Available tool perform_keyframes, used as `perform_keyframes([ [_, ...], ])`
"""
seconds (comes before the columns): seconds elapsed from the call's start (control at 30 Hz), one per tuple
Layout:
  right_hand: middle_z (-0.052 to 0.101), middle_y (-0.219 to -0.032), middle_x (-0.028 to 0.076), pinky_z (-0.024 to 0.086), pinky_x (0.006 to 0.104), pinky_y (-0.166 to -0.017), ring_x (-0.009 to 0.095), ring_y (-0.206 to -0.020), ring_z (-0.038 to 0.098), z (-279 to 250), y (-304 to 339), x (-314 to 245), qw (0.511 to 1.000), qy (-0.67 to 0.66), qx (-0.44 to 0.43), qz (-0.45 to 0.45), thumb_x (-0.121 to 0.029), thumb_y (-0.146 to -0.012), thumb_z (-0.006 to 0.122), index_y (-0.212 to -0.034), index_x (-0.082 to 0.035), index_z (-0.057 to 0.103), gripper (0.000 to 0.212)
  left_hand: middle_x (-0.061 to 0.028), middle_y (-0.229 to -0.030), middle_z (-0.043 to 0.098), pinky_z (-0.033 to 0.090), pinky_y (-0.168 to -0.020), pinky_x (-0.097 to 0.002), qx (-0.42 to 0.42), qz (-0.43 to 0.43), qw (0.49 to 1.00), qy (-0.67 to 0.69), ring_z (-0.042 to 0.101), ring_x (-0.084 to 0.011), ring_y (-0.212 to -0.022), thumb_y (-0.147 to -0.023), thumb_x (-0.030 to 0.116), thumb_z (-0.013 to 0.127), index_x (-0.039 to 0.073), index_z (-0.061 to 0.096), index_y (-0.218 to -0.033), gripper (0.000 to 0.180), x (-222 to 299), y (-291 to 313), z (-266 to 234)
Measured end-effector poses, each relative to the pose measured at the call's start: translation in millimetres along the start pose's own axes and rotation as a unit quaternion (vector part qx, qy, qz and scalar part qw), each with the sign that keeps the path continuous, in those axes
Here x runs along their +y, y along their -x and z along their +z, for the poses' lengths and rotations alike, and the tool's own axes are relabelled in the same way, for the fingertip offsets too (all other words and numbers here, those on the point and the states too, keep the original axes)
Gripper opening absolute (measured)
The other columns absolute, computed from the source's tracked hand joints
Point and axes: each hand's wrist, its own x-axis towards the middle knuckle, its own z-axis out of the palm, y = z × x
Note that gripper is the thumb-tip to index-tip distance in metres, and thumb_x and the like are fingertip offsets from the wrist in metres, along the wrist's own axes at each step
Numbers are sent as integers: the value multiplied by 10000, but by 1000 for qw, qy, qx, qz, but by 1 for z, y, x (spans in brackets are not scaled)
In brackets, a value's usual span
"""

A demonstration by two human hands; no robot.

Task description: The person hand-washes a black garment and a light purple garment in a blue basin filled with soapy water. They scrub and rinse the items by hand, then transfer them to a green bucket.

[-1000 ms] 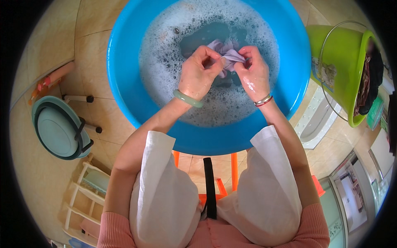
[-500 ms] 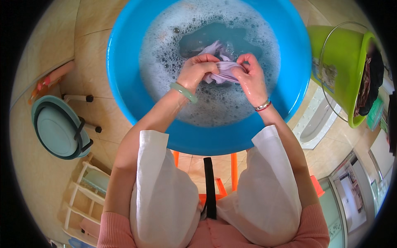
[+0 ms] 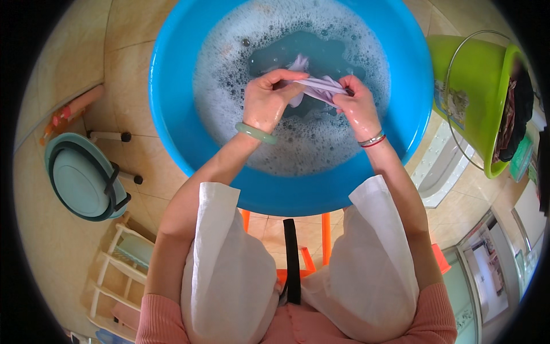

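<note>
A wet lilac cloth (image 3: 321, 88) is stretched between my two hands, just over the soapy water (image 3: 303, 149) in a big blue basin (image 3: 275, 192). My left hand (image 3: 268, 100), with a pale green bangle (image 3: 256, 133) at the wrist, pinches one end between thumb and fingers. The other end is gripped by my right hand (image 3: 358, 106), which wears a silver bracelet and a red cord. Part of the cloth hangs down toward the water behind my left fingers. What kind of garment it is, I cannot tell.
Right of the basin, a lime green bucket (image 3: 472, 97) with a wire handle holds dark clothes (image 3: 514, 117). A white floor fixture (image 3: 441, 166) lies below it. On the left are a grey-green folding basin (image 3: 80, 180) and a cream rack (image 3: 117, 269). Orange stool legs (image 3: 325, 238) show beneath the blue basin.
My hands have moved a little apart, my right hand shifting rightward. The lilac cloth, bunched before, is now pulled into a longer taut strip.
</note>
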Motion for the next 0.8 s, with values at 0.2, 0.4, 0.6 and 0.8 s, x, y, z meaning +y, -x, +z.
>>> perform_keyframes([
  [0.2,613,-834,60,463,263,-686,113,-762,563,5,2,-2,997,62,-2,-48,-39,-743,590,-936,14,591,200,-26,-987,634,446,-755,-250,-114,-173,957,205,582,-102,-886,-828,101,670,74,598,-1085,268,11,2,-4],
  [0.4,604,-888,12,417,220,-760,79,-834,540,6,20,-14,971,-195,-139,2,-37,-792,581,-983,-17,612,194,-42,-855,621,429,-633,-229,-49,-17,991,-125,559,-75,-742,-832,87,645,88,581,-997,177,-11,-10,-4],
  [0.6,593,-834,13,438,251,-662,79,-743,533,6,25,-42,983,-71,-169,-1,-224,-862,636,-955,-30,585,221,-34,-876,665,449,-644,-234,7,-90,995,48,582,-94,-736,-839,73,625,45,667,-958,129,-7,-8,-5],
  [0.8,675,-785,171,494,479,-629,401,-746,644,14,17,-14,921,364,78,-111,-273,-873,603,-1013,-94,567,231,16,-832,631,408,-650,-222,-13,-75,995,63,546,-62,-735,-844,120,640,86,643,-851,35,12,5,9],
])
